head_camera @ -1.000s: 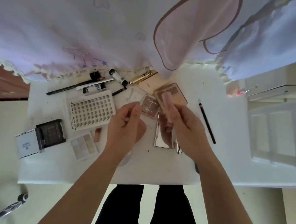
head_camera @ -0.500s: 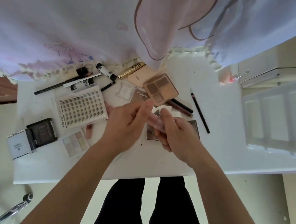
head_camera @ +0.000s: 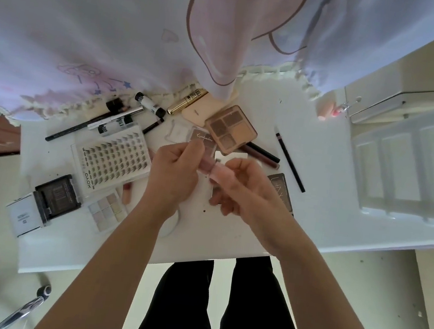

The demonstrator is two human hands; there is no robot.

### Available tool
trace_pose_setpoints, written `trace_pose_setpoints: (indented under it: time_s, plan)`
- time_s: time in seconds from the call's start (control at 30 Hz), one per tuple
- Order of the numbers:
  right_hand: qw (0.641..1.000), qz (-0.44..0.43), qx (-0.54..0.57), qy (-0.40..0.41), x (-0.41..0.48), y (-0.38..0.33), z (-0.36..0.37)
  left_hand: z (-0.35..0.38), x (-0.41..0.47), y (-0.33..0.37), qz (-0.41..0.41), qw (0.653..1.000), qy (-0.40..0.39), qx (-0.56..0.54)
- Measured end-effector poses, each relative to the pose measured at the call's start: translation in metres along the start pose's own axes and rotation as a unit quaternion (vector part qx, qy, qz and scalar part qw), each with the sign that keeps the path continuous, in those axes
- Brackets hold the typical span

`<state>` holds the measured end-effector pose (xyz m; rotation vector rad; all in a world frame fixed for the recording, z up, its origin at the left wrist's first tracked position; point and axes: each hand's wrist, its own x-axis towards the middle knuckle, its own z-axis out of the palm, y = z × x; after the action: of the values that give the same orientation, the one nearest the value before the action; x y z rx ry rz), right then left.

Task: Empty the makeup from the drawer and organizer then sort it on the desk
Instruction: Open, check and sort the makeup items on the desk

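Over the middle of the white desk [head_camera: 229, 229], both hands hold a small pink tube [head_camera: 216, 170]. My left hand [head_camera: 175, 171] pinches its left end and my right hand [head_camera: 245, 189] grips its right end. Just behind them lie a brown four-pan eyeshadow palette [head_camera: 231, 129], a small dark palette with script lettering [head_camera: 203, 137] and a white card [head_camera: 232, 156]. A clear lash tray [head_camera: 111, 161] sits left of my hands. A grey palette [head_camera: 281, 189] is partly hidden by my right wrist.
A black compact on a white box [head_camera: 45, 201] and a pale palette [head_camera: 106, 210] lie at the front left. Pencils, mascara tubes and a gold tube [head_camera: 187, 101] line the back under a pink curtain [head_camera: 145, 30]. A black pencil [head_camera: 289, 158] lies right; white shelving [head_camera: 409, 162] stands beyond.
The pink tube has come up between both hands and is now gripped at each end. The view has shifted, so the desk items sit slightly lower and to the left.
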<state>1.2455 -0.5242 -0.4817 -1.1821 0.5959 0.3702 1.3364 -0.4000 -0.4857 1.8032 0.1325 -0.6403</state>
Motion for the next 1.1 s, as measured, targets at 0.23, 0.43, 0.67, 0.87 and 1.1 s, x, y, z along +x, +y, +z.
trace_pose_setpoints:
  time_s: [0.23,0.43,0.67,0.87,1.1]
  plan:
    - [0.999,-0.003,0.012,0.037,0.008,-0.002,0.004,0.000,0.001,0.003,-0.006,0.999,0.037,0.023]
    - [0.997,0.059,0.046,0.008,0.009,-0.014,0.000,-0.001,-0.002,0.008,-0.009,0.999,0.037,0.028]
    - [0.998,0.001,0.043,0.041,0.009,-0.005,0.000,-0.001,0.000,0.006,-0.033,0.997,0.066,0.022]
    - [0.995,-0.032,0.046,0.076,0.006,0.000,0.001,0.002,-0.001,0.007,-0.014,0.998,0.055,0.035]
    - [0.992,-0.062,0.022,0.111,-0.002,0.003,-0.003,0.007,0.001,0.004,-0.012,0.997,0.053,0.045]
